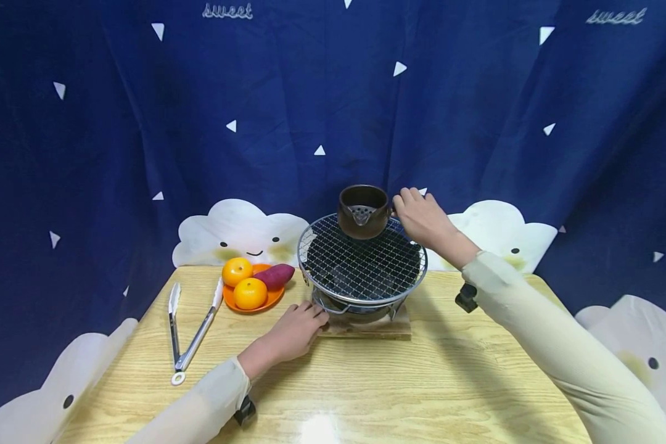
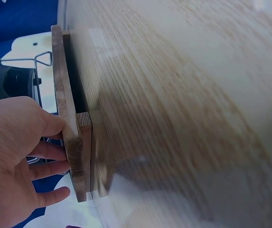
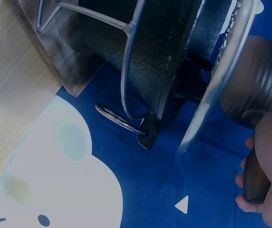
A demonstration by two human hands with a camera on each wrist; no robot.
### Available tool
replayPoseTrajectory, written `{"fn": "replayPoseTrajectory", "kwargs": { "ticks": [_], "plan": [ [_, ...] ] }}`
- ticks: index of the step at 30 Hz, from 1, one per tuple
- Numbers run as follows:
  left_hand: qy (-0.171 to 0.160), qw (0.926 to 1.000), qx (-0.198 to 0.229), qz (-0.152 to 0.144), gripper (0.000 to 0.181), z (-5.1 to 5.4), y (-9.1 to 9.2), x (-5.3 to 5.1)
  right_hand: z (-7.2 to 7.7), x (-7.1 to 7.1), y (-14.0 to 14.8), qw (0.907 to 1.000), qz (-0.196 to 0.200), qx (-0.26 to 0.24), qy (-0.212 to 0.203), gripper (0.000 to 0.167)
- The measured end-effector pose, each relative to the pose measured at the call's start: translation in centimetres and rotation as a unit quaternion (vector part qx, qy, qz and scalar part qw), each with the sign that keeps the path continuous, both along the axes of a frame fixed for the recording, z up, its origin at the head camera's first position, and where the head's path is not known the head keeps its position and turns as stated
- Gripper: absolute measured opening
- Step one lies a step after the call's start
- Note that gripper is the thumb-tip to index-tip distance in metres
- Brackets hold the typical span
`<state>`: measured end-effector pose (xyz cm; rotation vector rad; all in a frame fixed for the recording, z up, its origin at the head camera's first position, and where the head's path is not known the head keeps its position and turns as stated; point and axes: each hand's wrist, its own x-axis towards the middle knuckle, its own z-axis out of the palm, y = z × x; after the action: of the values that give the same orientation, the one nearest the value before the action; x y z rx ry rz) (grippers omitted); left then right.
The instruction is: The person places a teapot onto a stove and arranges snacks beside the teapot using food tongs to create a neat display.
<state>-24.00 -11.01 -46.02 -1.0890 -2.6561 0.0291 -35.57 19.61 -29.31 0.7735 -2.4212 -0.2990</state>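
A dark brown teapot (image 1: 364,222), with no lid, a strainer behind its spout and a side handle (image 3: 257,178), is over the back of the round wire grill (image 1: 366,265). My right hand (image 1: 424,219) grips that handle, fingers wrapped round it; whether the pot's base touches the mesh I cannot tell. The grill tops a dark stove (image 3: 140,52) on a wooden board (image 2: 64,85). At the board's near left corner, my left hand (image 1: 294,330) holds the edge, its thumb (image 2: 52,124) on the front edge and the fingers round the side.
Left of the stove, an orange plate (image 1: 244,310) bears two oranges (image 1: 251,293) and a purple sweet potato (image 1: 275,277). Metal tongs (image 1: 197,339) lie spread farther left. Behind the wooden table (image 1: 366,388) hangs a blue curtain (image 1: 288,92) with white clouds.
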Motion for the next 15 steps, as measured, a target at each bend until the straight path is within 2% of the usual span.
{"fn": "replayPoseTrajectory", "kwargs": {
  "ticks": [15],
  "plan": [
    [-0.006, 1.0000, -0.003, 0.004, 0.021, 0.11, 0.04, 0.01, -0.48, -0.27, -0.04, 1.0000, -0.001, 0.001, -0.007, 0.024]
  ]
}}
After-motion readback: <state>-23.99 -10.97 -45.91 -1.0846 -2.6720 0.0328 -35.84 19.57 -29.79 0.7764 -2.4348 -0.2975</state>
